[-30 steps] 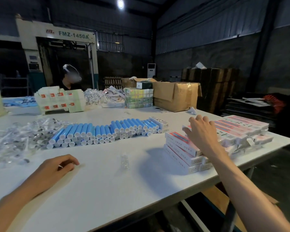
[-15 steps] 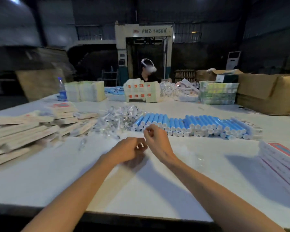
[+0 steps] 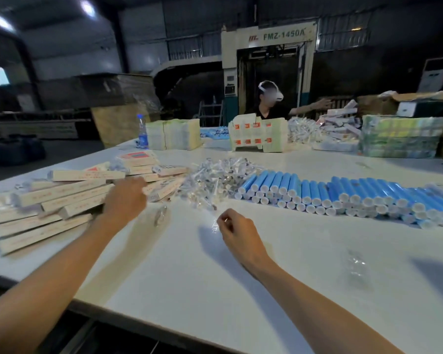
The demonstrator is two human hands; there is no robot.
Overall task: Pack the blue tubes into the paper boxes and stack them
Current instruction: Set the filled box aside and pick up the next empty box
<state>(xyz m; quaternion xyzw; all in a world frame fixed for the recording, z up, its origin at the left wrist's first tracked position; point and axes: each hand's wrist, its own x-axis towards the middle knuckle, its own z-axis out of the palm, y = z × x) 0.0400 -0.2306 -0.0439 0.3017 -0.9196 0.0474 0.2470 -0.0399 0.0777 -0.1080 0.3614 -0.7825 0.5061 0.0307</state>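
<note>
Blue tubes (image 3: 343,192) with white caps lie in a long stacked row across the right middle of the white table (image 3: 189,277). A loose pile of long paper boxes (image 3: 49,200) covers the left side. My left hand (image 3: 124,198) is blurred and reaches onto the right edge of that pile; its fingers are hidden behind the back of the hand. My right hand (image 3: 234,226) hovers over the table in front of the tubes, its fingers curled and pinching a small clear packet (image 3: 214,225).
A heap of clear packets (image 3: 215,180) lies between boxes and tubes, and loose clear packets (image 3: 161,215) (image 3: 356,269) lie nearer me. Stacks of flat cartons (image 3: 257,135) (image 3: 174,134) (image 3: 402,136) and a water bottle (image 3: 142,131) line the far side. A person (image 3: 269,103) works there.
My view swung left from the packed boxes to the unpacked pile. The hands met at the table's middle, then parted: the left went to the boxes and the right stayed curled.
</note>
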